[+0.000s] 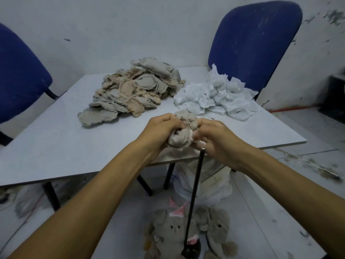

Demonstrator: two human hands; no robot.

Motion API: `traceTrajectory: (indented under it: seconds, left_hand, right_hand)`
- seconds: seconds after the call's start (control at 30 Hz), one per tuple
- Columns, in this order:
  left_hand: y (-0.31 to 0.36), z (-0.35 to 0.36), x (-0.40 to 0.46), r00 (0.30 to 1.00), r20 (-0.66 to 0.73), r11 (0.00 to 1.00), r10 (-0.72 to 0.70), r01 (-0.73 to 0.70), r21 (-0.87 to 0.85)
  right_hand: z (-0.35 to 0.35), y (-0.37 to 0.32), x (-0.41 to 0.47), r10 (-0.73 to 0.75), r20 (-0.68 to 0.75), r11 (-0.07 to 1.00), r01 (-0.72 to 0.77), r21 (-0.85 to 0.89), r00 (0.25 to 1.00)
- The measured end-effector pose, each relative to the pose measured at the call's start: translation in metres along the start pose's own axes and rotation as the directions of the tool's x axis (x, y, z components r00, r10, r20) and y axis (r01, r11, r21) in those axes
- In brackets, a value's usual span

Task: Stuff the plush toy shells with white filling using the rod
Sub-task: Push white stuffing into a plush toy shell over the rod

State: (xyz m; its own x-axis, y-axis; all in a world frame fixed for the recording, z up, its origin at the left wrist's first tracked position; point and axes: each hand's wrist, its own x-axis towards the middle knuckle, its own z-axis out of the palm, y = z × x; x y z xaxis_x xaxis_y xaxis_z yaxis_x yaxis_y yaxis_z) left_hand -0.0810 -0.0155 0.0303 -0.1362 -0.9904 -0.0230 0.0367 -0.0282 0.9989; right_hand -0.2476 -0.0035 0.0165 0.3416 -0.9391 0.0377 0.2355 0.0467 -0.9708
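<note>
A beige plush shell (182,134) is bunched up over the table's near edge, held between both hands. My left hand (160,130) grips its left side with curled fingers. My right hand (214,138) pinches its right side. A thin black rod (195,193) stands upright just below my right hand, rising from a dark base (191,250) on the floor; its top reaches the underside of the shell. A pile of flat beige shells (134,90) lies at the table's middle. A heap of white filling (218,95) lies to the right of it.
The pale table (56,143) fills the middle of the view. Two blue chairs stand behind it, one at the left (18,71) and one at the right (255,42). Stuffed grey plush toys (186,228) lie on the floor around the rod. A white bag (214,182) sits under the table.
</note>
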Motion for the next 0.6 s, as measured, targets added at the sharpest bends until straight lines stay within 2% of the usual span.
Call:
traceTrajectory:
  seconds: [0.03, 0.07, 0.13, 0.17, 0.27, 0.33, 0.37, 0.43, 0.5, 0.6]
  left_hand:
    - [-0.002, -0.003, 0.000, 1.000, 0.003, 1.000, -0.001, 0.001, -0.028]
    - [-0.005, -0.004, 0.000, 1.000, 0.004, 0.999, -0.008, 0.008, -0.054]
    - [-0.011, -0.002, 0.000, 1.000, -0.009, 0.994, -0.029, 0.028, -0.110]
    - [-0.014, -0.001, 0.000, 0.999, -0.021, 0.993, -0.030, 0.028, -0.116]
    - [-0.018, 0.004, 0.002, 0.999, -0.038, 0.996, -0.022, 0.019, -0.090]
    - [-0.019, 0.003, 0.001, 0.999, -0.043, 0.993, -0.025, 0.020, -0.113]
    - [-0.019, 0.002, 0.001, 0.999, -0.035, 0.995, -0.014, 0.011, -0.100]
    - [-0.021, 0.000, -0.002, 1.000, 0.005, 0.999, 0.021, -0.021, -0.041]
    - [-0.023, -0.003, -0.006, 0.997, 0.046, 0.998, 0.062, -0.062, 0.005]
    - [-0.022, -0.009, -0.016, 0.981, 0.113, 0.974, 0.155, -0.171, 0.146]
  right_hand:
    - [-0.001, 0.000, -0.003, 0.011, 0.073, 0.998, -0.006, -0.065, 0.997]
    - [-0.002, 0.002, -0.005, -0.001, 0.092, 0.975, 0.021, -0.221, 0.996]
    - [-0.003, 0.004, -0.007, -0.096, 0.032, 0.850, 0.099, -0.518, 0.995]
    - [-0.004, 0.004, -0.007, -0.166, -0.003, 0.781, 0.129, -0.610, 0.986]
    - [-0.007, 0.005, -0.005, -0.417, 0.029, 0.508, 0.259, -0.821, 0.908]
    - [-0.006, 0.010, -0.003, -0.510, 0.074, 0.405, 0.315, -0.859, 0.857]
    - [-0.005, 0.012, -0.002, -0.528, 0.055, 0.409, 0.311, -0.858, 0.848]
    - [-0.004, 0.016, 0.002, -0.518, -0.044, 0.484, 0.250, -0.838, 0.854]
    - [-0.006, 0.017, 0.006, -0.466, -0.140, 0.590, 0.189, -0.785, 0.874]
    - [-0.008, 0.016, 0.008, -0.364, -0.197, 0.728, 0.146, -0.670, 0.910]
